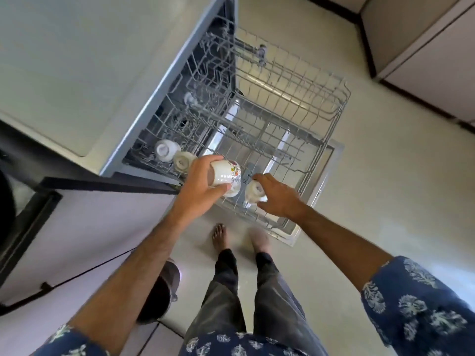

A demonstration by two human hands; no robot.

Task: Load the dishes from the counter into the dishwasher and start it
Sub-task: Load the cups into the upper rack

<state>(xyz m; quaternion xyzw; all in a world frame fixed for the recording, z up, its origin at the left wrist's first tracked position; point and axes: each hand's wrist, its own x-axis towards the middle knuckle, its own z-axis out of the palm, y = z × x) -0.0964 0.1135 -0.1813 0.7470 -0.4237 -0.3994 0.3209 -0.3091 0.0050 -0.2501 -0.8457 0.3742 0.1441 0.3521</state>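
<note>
- At the upper left of the frame your pale surface (64, 80) runs smooth and flat to a straight edge that meets the grey frame of the dishwasher (164, 80).
- Just right of that edge, near the middle left, two white cups (167, 150) sit upside down, touching, in the corner of the wire rack (290, 116); a third lies further back, too small to tell apart.
- Your left hand (203, 186) holds a floral cup (226, 177) on its side above the rack's near corner, thumb and fingers curled round it; it is glossy white ceramic with red and green flowers.
- Just beside it, your right hand (277, 199) pinches a small white cup (254, 192), upside down, at the rack's near rim.
- To the right, the grey wire rack is pulled out over the open door (323, 176); its thin tines stand in rows with open room through the centre and the far right.
- Beyond the rack's right rim, pale floor (398, 188) stretches toward the dark-based cabinets (424, 47) at the upper right.
</note>
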